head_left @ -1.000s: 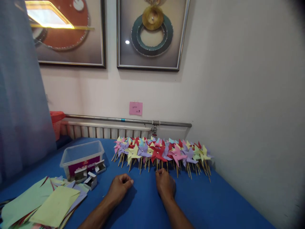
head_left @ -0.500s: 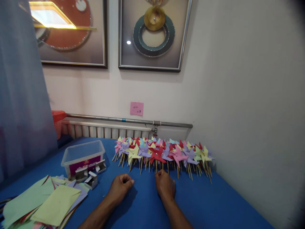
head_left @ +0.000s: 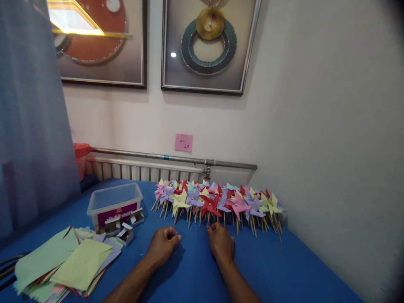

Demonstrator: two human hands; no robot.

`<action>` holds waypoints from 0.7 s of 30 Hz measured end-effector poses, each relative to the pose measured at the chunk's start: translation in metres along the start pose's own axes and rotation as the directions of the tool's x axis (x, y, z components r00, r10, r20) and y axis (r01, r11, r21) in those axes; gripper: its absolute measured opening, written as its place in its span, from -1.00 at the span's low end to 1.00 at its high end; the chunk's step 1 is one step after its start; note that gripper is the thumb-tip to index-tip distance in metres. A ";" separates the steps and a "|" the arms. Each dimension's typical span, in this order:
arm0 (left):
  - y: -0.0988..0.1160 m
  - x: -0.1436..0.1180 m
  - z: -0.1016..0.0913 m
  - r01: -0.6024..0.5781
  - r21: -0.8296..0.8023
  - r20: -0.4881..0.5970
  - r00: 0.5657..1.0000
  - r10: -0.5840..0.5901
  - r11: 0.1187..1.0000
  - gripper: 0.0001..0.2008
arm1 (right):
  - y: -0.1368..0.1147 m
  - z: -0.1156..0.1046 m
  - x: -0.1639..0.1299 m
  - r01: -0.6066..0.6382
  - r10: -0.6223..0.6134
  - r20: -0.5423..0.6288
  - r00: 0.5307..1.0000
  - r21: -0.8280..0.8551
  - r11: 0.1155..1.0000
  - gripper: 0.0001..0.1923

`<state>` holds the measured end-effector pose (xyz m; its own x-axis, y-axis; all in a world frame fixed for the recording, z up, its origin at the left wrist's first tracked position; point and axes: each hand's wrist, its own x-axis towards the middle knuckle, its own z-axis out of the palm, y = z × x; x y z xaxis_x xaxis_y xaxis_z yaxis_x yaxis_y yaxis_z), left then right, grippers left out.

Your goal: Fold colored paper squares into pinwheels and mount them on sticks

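Several paper pinwheels on wooden sticks stand or lean in a dense row, among them a red pinwheel (head_left: 210,204) at the front. My right hand (head_left: 221,243) is closed with its fingertips at the lower end of the red pinwheel's stick, seemingly pinching it. To its left, my left hand (head_left: 164,244) hovers low over the blue tabletop (head_left: 195,273), fingers curled in and thumb close to them. Nothing shows in that hand. A yellow pinwheel (head_left: 179,201) is the nearest one to it.
On the left stands a clear plastic tub (head_left: 115,206) with small open boxes (head_left: 125,235) before it. A pile of coloured paper sheets (head_left: 82,263) lies at the front left. Behind are a metal pipe (head_left: 142,154), a red basket (head_left: 81,160) and the wall; a curtain (head_left: 34,113) hangs left.
The view has shifted slightly, so everything on the table appears a little farther right. Both hands keep nearly the same pose, and the pinwheels stay in their row.
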<state>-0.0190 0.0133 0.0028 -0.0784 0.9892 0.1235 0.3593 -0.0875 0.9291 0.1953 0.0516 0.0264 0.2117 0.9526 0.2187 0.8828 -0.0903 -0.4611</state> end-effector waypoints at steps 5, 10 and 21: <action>0.013 -0.013 -0.003 -0.185 0.390 0.079 0.983 0.167 0.902 -0.83 | -0.003 0.002 -0.012 0.256 -0.244 -0.132 0.961 0.079 0.963 -0.67; 0.026 -0.023 0.000 -0.296 0.578 0.215 0.954 0.208 0.761 -0.81 | -0.012 0.012 -0.026 0.577 -0.551 -0.209 0.808 0.093 0.811 -0.48; -0.027 -0.115 -0.040 -0.387 0.658 0.121 0.901 0.417 0.646 -0.77 | -0.016 0.019 -0.027 0.650 -0.632 -0.157 0.759 0.119 0.751 -0.54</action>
<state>-0.0569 -0.1031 -0.0226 0.1915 0.8689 0.4565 0.8745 -0.3622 0.3226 0.1673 0.0325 0.0118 -0.3312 0.7346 0.5921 0.7502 0.5856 -0.3069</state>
